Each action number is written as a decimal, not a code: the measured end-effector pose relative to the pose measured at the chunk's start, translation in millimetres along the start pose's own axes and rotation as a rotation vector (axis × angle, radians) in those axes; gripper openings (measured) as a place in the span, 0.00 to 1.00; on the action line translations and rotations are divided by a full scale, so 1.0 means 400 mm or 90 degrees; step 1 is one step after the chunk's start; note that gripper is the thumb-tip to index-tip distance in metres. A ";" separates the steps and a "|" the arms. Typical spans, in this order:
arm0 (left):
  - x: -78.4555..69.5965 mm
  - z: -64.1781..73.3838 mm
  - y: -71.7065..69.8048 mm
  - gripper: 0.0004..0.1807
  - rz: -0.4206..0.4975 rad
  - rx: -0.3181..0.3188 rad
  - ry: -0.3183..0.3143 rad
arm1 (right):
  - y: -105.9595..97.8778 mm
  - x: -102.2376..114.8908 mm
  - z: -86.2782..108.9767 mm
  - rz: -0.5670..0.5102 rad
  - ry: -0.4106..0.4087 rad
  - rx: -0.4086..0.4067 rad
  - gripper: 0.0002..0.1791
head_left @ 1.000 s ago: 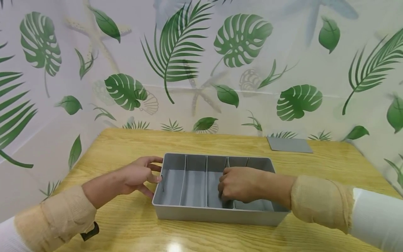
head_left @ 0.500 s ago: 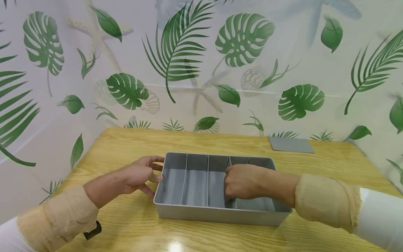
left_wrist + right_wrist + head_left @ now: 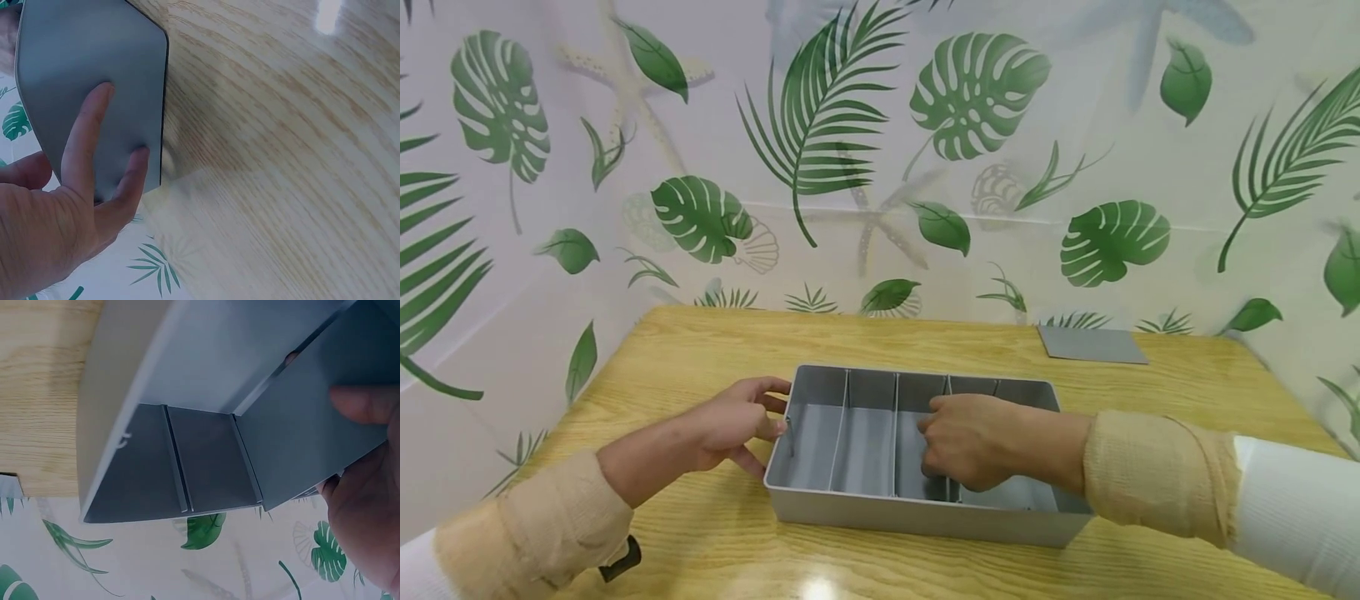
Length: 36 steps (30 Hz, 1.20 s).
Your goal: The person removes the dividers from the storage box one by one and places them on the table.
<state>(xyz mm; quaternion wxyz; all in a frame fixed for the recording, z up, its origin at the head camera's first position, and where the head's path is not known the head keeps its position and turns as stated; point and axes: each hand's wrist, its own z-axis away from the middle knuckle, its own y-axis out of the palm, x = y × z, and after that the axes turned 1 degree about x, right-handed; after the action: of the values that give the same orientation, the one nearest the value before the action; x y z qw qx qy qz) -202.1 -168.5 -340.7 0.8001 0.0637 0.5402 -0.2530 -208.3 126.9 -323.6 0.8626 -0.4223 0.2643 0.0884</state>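
A grey divided organizer tray [image 3: 917, 518] lies on the table, its long side facing me. My left hand [image 3: 733, 427] holds its left end, with the thumb at the rim and the fingers spread on the outer end wall, as the left wrist view shows. Inside the tray's right half, my right hand [image 3: 973, 442] pinches an upright grey divider [image 3: 294, 425]. In the right wrist view the thumb [image 3: 362, 404] presses one face of it, while the other fingers are mostly hidden behind it. More thin dividers [image 3: 895, 433] split the tray into narrow compartments.
A flat grey panel [image 3: 1093, 344] lies at the back right of the wooden table [image 3: 737, 333]. Behind stands a wall covering [image 3: 865, 167] printed with leaves and starfish. Both forearms wear tan wraps [image 3: 1161, 479].
My right hand has shifted slightly left over the divider since half a second ago, its fingers showing more. The left hand keeps its place at the tray's end.
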 end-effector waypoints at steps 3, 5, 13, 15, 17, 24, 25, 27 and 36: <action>0.000 0.000 0.001 0.36 -0.002 -0.001 0.000 | -0.004 0.002 -0.001 -0.021 0.012 0.020 0.03; -0.001 -0.001 0.003 0.36 -0.003 0.001 0.001 | -0.009 0.005 -0.003 -0.032 0.018 0.043 0.02; 0.001 -0.005 0.013 0.37 -0.010 -0.005 0.001 | -0.026 0.007 -0.017 -0.081 0.033 0.140 0.06; 0.002 -0.005 0.013 0.37 -0.013 -0.009 0.002 | -0.026 0.007 -0.019 -0.094 0.034 0.146 0.08; 0.002 -0.005 0.012 0.37 -0.011 -0.009 0.001 | -0.026 0.006 -0.022 -0.095 0.028 0.148 0.09; -0.001 -0.006 0.011 0.36 -0.008 0.002 -0.002 | -0.024 0.006 -0.031 -0.089 0.017 0.152 0.13; -0.001 -0.006 0.011 0.36 -0.008 0.004 -0.003 | -0.023 0.005 -0.031 -0.097 0.018 0.152 0.14; 0.001 -0.007 0.011 0.35 -0.007 0.003 -0.004 | -0.022 0.005 -0.031 -0.109 0.019 0.151 0.14; 0.005 -0.007 0.012 0.33 -0.009 -0.001 -0.014 | -0.033 0.000 -0.042 -0.147 0.008 0.229 0.17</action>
<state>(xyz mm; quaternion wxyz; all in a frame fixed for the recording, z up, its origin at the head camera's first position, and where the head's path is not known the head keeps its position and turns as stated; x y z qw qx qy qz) -201.4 -164.0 -344.5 0.8043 0.0563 0.5320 -0.2588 -209.7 105.5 -323.2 0.9267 -0.2897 0.2312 -0.0626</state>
